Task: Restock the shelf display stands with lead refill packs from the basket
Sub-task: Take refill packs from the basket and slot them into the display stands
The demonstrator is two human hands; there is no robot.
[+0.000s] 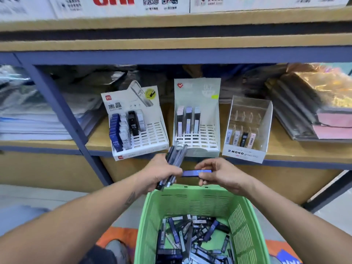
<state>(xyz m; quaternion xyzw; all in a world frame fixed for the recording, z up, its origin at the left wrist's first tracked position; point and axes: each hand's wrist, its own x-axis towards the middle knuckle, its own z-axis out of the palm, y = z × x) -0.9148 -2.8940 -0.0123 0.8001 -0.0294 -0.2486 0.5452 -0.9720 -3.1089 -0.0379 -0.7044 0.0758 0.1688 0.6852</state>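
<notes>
My left hand grips a bundle of several lead refill packs, fanned upward in front of the shelf edge. My right hand pinches a single blue refill pack, held level between both hands above the far rim of the green basket. Many loose packs lie in the basket's bottom. Three display stands sit on the shelf: a left stand with blue, white and black packs, a middle stand with three rows, and a clear MONO stand with several small packs.
The wooden shelf board carries stacks of plastic-wrapped paper at the left and dark folders at the right. A blue metal upright slants down left of the stands. An upper shelf with white boxes hangs overhead.
</notes>
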